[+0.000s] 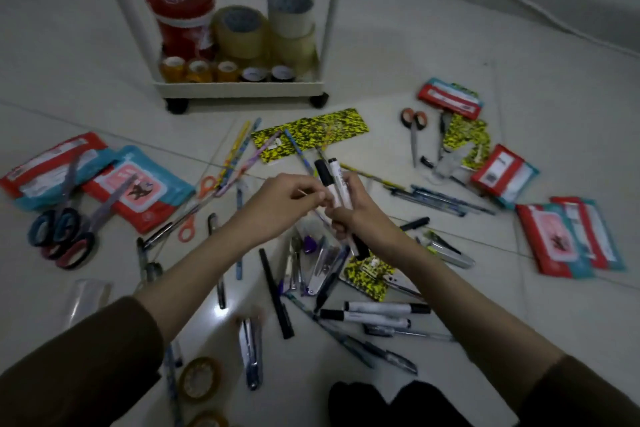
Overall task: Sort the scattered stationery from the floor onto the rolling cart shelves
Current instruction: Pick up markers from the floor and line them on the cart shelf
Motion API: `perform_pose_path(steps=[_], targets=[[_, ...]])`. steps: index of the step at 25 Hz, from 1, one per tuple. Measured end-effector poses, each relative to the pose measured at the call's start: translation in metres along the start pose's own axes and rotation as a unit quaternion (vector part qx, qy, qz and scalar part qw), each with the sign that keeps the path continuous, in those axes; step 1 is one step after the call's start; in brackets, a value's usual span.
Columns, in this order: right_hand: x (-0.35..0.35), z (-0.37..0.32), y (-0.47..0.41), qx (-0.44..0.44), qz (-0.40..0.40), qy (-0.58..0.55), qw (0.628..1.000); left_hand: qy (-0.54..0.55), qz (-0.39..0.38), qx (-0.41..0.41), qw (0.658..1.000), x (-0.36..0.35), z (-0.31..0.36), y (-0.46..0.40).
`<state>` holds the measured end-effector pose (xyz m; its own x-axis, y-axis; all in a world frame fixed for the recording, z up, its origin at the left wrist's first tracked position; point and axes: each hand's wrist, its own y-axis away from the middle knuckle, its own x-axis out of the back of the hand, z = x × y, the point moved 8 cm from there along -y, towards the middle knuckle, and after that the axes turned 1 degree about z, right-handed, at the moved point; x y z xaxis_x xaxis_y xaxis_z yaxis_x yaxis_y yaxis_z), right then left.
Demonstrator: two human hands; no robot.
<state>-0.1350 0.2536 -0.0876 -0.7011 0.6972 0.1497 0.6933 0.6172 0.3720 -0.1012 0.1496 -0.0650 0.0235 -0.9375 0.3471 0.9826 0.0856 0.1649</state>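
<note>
Right hand (360,215) is gripping two markers (334,184) upright; left hand (291,199) is pinching their middle, above floor clutter.

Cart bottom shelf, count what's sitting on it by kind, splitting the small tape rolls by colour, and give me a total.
Red tub: 1
Large tape rolls: 3
Small amber tape rolls: 3
Small dark tape rolls: 2
Total: 9
</note>
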Motion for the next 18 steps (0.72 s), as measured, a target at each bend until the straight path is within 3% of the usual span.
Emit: perform_pose_path(steps=[4, 8, 10, 13, 15, 18], targets=[[0.073, 0.030, 0.025, -0.034, 0.141, 0.108, 0.984, -0.066, -0.019, -0.026, 0.997, -0.015, 0.009, -0.028], [0.119, 0.068, 0.059, -0.083, 0.206, 0.160, 0.962, -0.100, -0.053, -0.039, 0.993, -0.031, 0.006, -0.047], [0.115, 0.081, 0.072, -0.089, 0.161, 0.256, 0.949, -0.126, -0.073, -0.048, 0.988, -0.044, 0.001, -0.049], [0.082, 0.102, 0.088, -0.052, 0.006, 0.379, 0.924, -0.137, -0.105, -0.038, 0.984, -0.062, -0.010, -0.043], [0.066, 0.112, 0.093, -0.034, -0.051, 0.483, 0.874, -0.139, -0.113, -0.032, 0.983, -0.070, -0.016, -0.040], [0.057, 0.111, 0.091, -0.003, -0.058, 0.586, 0.808, -0.135, -0.110, -0.022, 0.984, -0.075, -0.022, -0.036]])
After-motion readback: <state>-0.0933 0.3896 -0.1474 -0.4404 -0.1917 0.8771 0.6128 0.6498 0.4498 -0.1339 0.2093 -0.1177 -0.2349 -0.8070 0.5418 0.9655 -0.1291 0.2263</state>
